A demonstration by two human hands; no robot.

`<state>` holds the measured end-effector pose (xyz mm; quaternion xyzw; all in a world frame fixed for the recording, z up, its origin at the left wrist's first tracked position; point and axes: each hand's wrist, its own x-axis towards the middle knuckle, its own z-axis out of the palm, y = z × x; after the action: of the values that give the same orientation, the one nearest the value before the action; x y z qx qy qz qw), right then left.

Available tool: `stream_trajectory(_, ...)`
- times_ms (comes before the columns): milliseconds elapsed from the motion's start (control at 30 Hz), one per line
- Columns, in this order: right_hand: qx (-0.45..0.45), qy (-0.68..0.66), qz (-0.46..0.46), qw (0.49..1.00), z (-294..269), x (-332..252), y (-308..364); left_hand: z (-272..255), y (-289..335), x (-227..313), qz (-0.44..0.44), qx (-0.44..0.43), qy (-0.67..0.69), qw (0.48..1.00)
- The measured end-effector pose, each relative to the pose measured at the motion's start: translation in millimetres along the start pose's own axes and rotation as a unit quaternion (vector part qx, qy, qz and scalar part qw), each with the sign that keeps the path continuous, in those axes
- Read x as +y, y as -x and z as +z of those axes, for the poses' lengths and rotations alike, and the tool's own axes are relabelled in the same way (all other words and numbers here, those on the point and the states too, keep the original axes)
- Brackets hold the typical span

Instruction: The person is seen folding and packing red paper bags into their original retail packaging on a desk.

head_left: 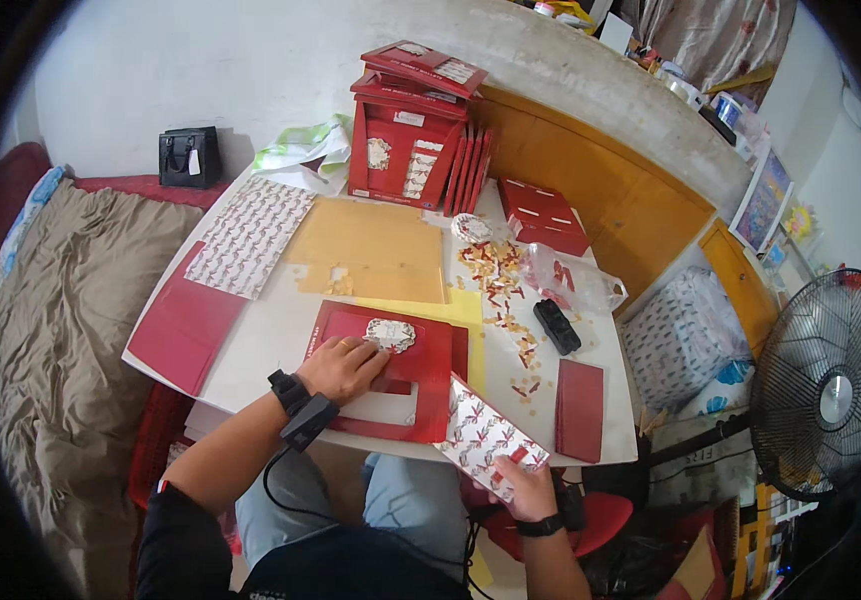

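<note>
My left hand [343,368] rests on a flat red cardboard box [428,378] at the table's near edge, fingers spread over its face just below an ornate white label [390,336]. A cut-out window shows in the box's lower half. Pinched by its near end in my right hand [527,490] is a white card [487,432] printed with red and grey bows. The card slants down from the box's right side, its far corner touching or close to the box edge; I cannot tell whether it reaches inside.
Red boxes [408,150] stand stacked at the back. Patterned sheets [250,236], red cards [182,332] and a tan sheet [370,240] lie left and centre. Small red and gold pieces [495,270], a black object [556,327] and red cards [579,410] lie right, near a fan [835,400].
</note>
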<state>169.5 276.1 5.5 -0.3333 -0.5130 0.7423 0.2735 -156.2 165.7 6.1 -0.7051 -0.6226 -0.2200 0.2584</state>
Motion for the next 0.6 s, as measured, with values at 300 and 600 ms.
stream_trajectory(300, -0.099, 0.021, 0.133, 0.986, -32, -41, 11, -10, 11, 9, 0.021, 0.032, 0.080, 0.996)
stream_trajectory(600, -0.214, 0.114, 0.193, 0.951, -25, -43, -12, -10, 17, 22, 0.076, 0.016, 0.133, 0.988)
